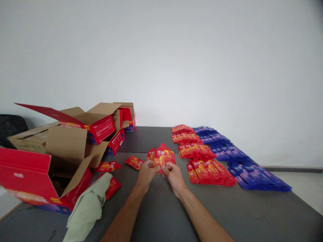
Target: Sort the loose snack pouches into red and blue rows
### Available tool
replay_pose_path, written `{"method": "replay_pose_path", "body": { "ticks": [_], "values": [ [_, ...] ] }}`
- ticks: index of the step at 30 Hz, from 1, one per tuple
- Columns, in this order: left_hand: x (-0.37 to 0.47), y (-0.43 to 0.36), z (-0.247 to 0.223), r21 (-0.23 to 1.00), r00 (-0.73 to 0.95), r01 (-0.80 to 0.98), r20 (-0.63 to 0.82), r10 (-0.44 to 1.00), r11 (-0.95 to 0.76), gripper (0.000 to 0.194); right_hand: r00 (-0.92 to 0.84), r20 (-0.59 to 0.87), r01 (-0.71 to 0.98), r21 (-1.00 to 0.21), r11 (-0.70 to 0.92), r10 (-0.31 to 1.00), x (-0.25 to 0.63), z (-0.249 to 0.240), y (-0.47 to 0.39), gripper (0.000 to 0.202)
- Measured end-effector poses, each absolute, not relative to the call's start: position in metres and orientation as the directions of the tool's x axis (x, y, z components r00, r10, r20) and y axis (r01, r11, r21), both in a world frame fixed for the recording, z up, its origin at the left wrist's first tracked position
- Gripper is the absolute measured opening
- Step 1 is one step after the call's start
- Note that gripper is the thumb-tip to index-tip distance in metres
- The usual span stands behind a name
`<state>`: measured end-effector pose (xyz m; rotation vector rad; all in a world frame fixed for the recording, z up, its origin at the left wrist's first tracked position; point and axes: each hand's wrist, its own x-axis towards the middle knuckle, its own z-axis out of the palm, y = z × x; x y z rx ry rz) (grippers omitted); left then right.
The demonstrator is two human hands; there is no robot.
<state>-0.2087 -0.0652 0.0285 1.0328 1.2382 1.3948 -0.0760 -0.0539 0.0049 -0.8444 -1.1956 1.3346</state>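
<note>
My left hand [147,173] and my right hand [174,175] pinch the lower corners of a red pouch [160,155] with white lettering and yellow-orange fruit on it. The pouch is held upright over the middle of the table. Parts of other red pouches [150,154] show behind it on both sides; whether they are in my hands or on the table I cannot tell. Left of my left hand, a single red pouch [134,162] lies flat. More red pouches [108,166] lie further left, one partly covered by a pale green cloth [91,205].
Right of my hands, overlapping red pouches [209,170] lie in several rows, beside similar rows of blue pouches [257,174]. Open red cardboard boxes [25,178] crowd the left side of the dark grey table [156,215]. A white wall [161,67] stands behind.
</note>
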Motion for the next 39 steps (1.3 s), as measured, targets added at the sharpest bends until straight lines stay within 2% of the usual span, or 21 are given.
{"method": "replay_pose_path", "body": {
  "ticks": [5,10,17,22,27,30,35,39],
  "values": [
    [-0.212,-0.062,0.022,0.992,-0.222,0.015,0.122,0.967,-0.122,0.030,-0.101,0.158,-0.172,-0.975,0.139,0.982,-0.075,0.007,-0.056,0.036],
    [-0.213,-0.059,0.015,0.986,-0.281,0.074,0.164,0.946,-0.149,0.032,-0.106,0.169,-0.159,-0.976,0.151,0.980,-0.076,0.011,-0.059,0.038],
    [-0.208,-0.063,0.020,0.995,-0.206,-0.069,0.055,0.977,-0.071,0.030,0.016,0.203,-0.043,-0.978,0.203,0.979,-0.073,0.011,-0.056,0.042],
    [-0.211,-0.063,0.021,0.998,-0.207,0.042,0.062,0.976,-0.055,0.027,-0.033,0.193,-0.100,-0.977,0.189,0.981,-0.068,0.015,-0.056,0.043],
    [-0.209,-0.066,0.023,1.000,-0.061,-0.006,-0.029,0.998,0.029,0.024,0.019,0.204,-0.115,-0.972,0.204,0.979,-0.064,0.014,-0.053,0.043],
    [-0.207,-0.066,0.022,0.995,0.015,-0.096,0.004,1.000,-0.003,0.024,0.010,0.212,-0.095,-0.973,0.212,0.977,-0.064,0.011,-0.050,0.042],
    [-0.208,-0.062,0.018,0.996,-0.164,0.022,0.087,0.983,-0.084,0.035,-0.063,0.181,-0.095,-0.980,0.175,0.981,-0.066,0.012,-0.053,0.043],
    [-0.212,-0.062,0.021,0.989,-0.299,-0.007,0.137,0.944,-0.146,0.036,-0.218,0.129,-0.095,-0.989,0.110,0.967,-0.072,0.016,-0.063,0.038]
  ]
}}
